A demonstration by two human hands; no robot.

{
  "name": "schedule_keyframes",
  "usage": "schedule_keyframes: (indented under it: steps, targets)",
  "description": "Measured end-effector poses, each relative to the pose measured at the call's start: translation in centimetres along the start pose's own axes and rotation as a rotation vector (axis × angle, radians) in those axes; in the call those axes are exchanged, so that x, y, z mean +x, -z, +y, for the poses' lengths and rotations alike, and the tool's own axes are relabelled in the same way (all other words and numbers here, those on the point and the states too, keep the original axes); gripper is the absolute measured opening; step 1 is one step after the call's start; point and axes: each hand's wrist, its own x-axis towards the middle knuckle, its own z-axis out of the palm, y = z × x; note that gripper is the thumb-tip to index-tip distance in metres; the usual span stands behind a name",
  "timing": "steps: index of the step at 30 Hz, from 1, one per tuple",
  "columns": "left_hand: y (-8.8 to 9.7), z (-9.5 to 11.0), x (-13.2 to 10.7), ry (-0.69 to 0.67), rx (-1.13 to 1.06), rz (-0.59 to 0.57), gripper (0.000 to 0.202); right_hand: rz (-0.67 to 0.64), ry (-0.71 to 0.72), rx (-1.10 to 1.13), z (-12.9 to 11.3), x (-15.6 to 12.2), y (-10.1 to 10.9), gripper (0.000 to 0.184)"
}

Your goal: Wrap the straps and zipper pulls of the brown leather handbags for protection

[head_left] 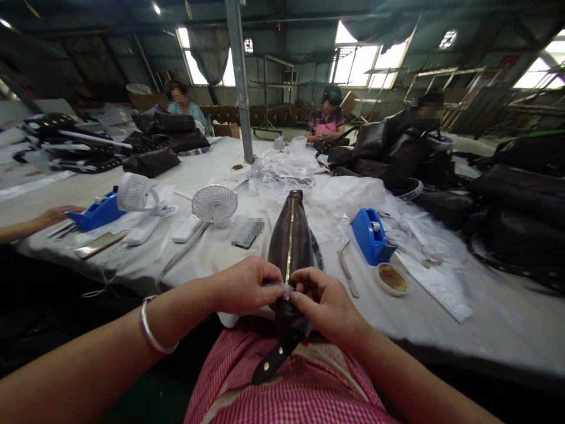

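Note:
A dark brown leather bag point(276, 247) lies lengthwise before me, its gold zipper point(290, 241) running along the top. Over the zipper's near end, my left hand point(251, 285) and my right hand point(324, 300) meet with fingertips pinched. Between them is a small piece of clear plastic film point(286, 290), held from both sides. Whether the zipper pull is under it I cannot tell. A dark strap point(269, 362) with gold studs hangs from the bag's near end onto my checked apron point(282, 406).
Right of the bag stand a blue tape dispenser point(371, 235) and a small bowl point(392, 279) of brown paste. Leftward are a white fan point(214, 202), a second blue dispenser point(99, 212) and another person's hand point(62, 217). Plastic film and dark bags point(388, 147) pile behind, around a post point(241, 82).

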Motion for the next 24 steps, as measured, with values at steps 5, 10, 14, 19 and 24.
schedule_keyframes:
  steps: [5, 10, 14, 19, 24]
  targets:
    - [-0.3, 0.1, -0.1, -0.043, 0.095, 0.046, 0.023, -0.050, 0.269, -0.256, -0.5, 0.4, 0.7, 0.010]
    - [-0.5, 0.4, -0.1, -0.003, 0.083, 0.059, 0.021, 0.028, 0.494, -0.437, 0.1, 0.4, 0.2, 0.015]
    - [-0.6, 0.8, -0.3, 0.123, -0.140, -0.062, 0.027, 0.071, 0.725, -0.805, 0.1, -0.1, -0.1, 0.028]
    - [-1.4, 0.1, -0.7, 0.331, -0.799, -0.224, 0.027, -0.010, 0.934, -0.962, -0.2, -0.1, 0.9, 0.027]
    - [-2.5, -1.2, -1.0, 0.356, -1.048, -0.195, 0.034, -0.105, 0.996, -0.939, 1.0, -0.2, 1.7, 0.029]
